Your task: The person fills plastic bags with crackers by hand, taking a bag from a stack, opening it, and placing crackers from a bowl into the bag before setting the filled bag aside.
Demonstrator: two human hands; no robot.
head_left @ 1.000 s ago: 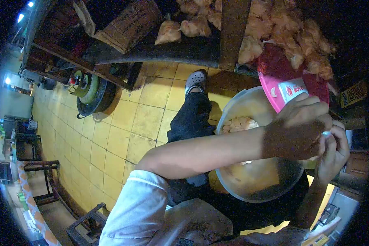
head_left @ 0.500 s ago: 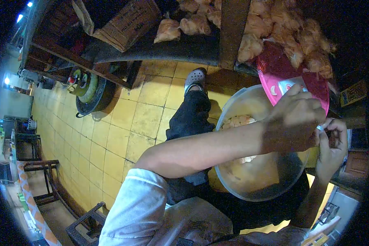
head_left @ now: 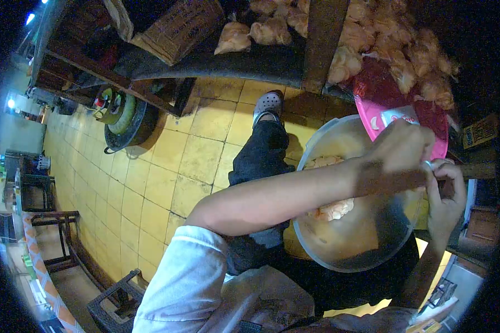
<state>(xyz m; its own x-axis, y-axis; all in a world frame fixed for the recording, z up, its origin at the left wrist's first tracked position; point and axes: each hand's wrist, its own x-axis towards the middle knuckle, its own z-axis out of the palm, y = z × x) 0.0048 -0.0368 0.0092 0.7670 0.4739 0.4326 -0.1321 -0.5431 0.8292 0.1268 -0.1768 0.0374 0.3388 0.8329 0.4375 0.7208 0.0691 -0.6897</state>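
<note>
My left hand (head_left: 403,147) is closed, its fingers bent above the right side of a large translucent tub (head_left: 311,244). Just right of it, my right hand (head_left: 447,186) has its fingertips pinched together. A tiny pale bluish bit (head_left: 429,165) shows where the two hands meet; what it is cannot be made out. Pale pieces of food (head_left: 336,211) lie inside the tub, partly covered by my left forearm. Beyond the hands is a pink tray (head_left: 366,114) with a white and red packet (head_left: 399,116) and a small pale crescent-shaped piece on it.
Tied clear bags of orange-brown food (head_left: 372,39) lie behind the tray, and more bags (head_left: 233,38) sit on the shelf beside a cardboard box (head_left: 178,33). A dark basin (head_left: 133,133) stands on the tiled floor. Lower left are stools (head_left: 114,302).
My hands have shifted slightly left and up, still close together. More of the pale food shows below my forearm. The surroundings have shifted slightly in view.
</note>
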